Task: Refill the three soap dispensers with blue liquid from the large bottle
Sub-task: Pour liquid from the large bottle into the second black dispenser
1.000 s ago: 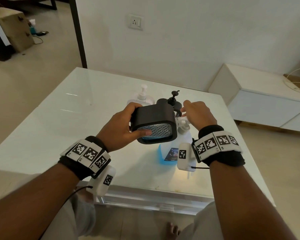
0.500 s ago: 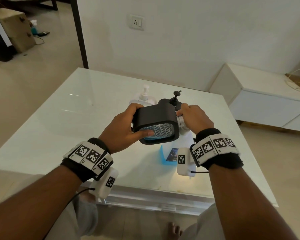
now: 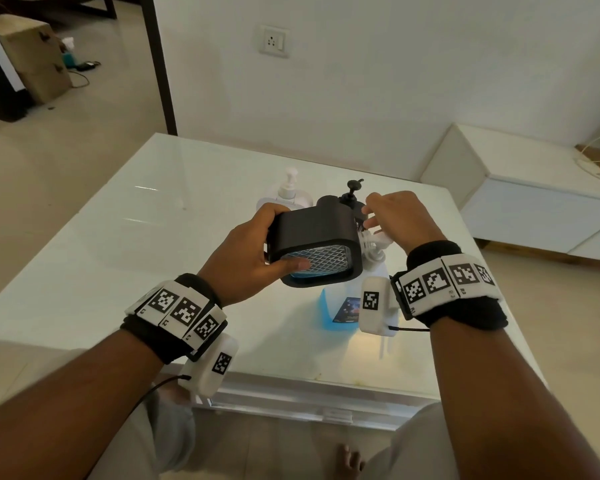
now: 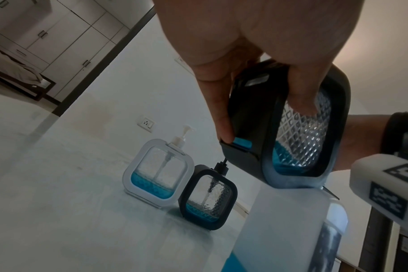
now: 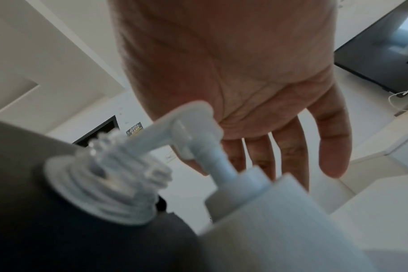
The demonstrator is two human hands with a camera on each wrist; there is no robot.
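Observation:
My left hand [image 3: 274,237] grips a black-framed dispenser [image 3: 319,247] tipped on its side above the table, thumb on its diamond-patterned clear face. A little blue liquid lies in its low end [image 4: 289,158]. Its open threaded neck [image 5: 110,184] sits at the spout of the white pump [image 5: 193,132] on the large bottle [image 3: 340,310], which holds blue liquid at its bottom. My right hand [image 3: 378,213] hovers just over the pump head, fingers straight and spread, holding nothing. A white-framed dispenser [image 4: 158,173] and a second black one [image 4: 207,198] stand behind, each with some blue liquid.
The glossy white table [image 3: 136,237] has bare surface to the left and at the front. Its near edge [image 3: 309,393] is close to my knees. A low white cabinet [image 3: 534,202] stands to the right, and a wall lies just beyond the table.
Half a second ago my right hand was down on the pump head; it has now lifted off with the fingers spread. My left hand keeps the black dispenser in the same place.

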